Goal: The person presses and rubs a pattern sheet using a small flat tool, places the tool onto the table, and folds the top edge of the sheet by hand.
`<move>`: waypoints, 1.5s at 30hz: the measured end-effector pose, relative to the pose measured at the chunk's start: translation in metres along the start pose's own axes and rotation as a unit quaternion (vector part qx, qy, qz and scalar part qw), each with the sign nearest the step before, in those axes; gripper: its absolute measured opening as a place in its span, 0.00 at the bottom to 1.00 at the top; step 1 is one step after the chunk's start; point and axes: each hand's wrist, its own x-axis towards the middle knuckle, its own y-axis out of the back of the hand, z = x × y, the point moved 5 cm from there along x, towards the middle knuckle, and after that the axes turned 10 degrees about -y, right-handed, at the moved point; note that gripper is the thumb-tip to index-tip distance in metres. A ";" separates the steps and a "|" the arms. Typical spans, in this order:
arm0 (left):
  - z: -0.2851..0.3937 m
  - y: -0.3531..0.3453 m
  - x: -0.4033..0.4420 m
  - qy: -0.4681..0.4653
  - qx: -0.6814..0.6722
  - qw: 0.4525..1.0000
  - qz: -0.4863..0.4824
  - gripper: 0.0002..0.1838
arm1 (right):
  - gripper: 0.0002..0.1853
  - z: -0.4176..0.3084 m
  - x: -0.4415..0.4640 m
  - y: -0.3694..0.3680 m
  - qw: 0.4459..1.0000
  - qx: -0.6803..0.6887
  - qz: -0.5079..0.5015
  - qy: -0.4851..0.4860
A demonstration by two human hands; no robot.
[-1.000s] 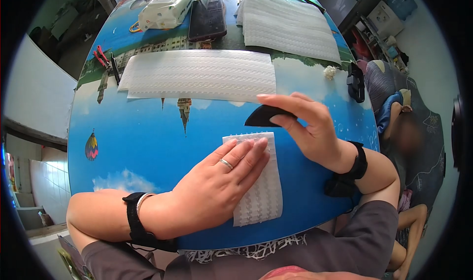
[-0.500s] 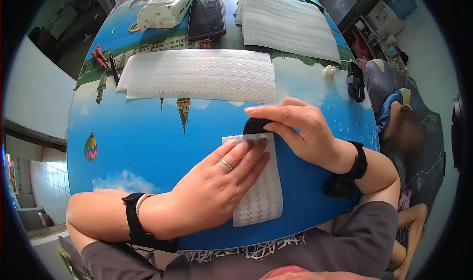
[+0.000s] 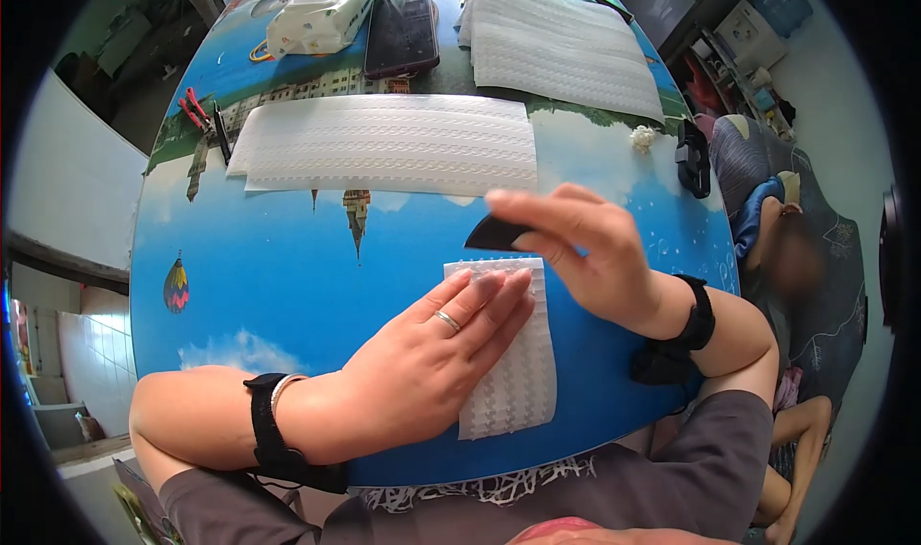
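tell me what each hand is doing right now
Left hand: flat, pressing on the small white sheet, not gripping.
Right hand: closed on the black tool, pinched between thumb and fingers.

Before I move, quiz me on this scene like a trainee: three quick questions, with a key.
1. True or false: the left hand rests on the small white sheet.
2. The right hand holds: A) a pen; B) a curved black piece; C) a red-handled tool.
3. Fill in: the phone lies between the soft pack and the ____ of larger white sheets.

Key: 1 true; 2 B; 3 stack.
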 end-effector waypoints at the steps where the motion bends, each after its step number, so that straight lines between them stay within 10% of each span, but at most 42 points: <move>1: -0.001 0.000 0.001 0.001 -0.009 1.000 0.003 0.36 | 0.31 -0.002 -0.002 -0.004 0.999 -0.025 -0.040 0.017; 15: -0.002 -0.001 0.001 -0.001 -0.017 1.000 -0.005 0.39 | 0.27 -0.003 -0.003 -0.002 0.994 -0.038 -0.104 -0.004; 21: -0.007 0.005 0.002 0.017 -0.038 0.999 -0.011 0.43 | 0.24 0.007 0.011 0.027 0.991 0.093 0.032 -0.085; 25: -0.010 0.005 0.002 0.027 -0.068 0.997 -0.018 0.45 | 0.17 0.011 0.020 0.054 0.968 0.104 -0.081 -0.214; 32: -0.017 -0.002 0.001 0.023 -0.035 0.999 -0.015 0.40 | 0.07 -0.018 0.007 0.064 0.805 0.177 -0.559 -0.091; 45: 0.007 0.014 0.002 -0.004 0.024 1.000 0.018 0.33 | 0.08 -0.031 -0.025 0.032 0.779 0.064 -0.624 -0.016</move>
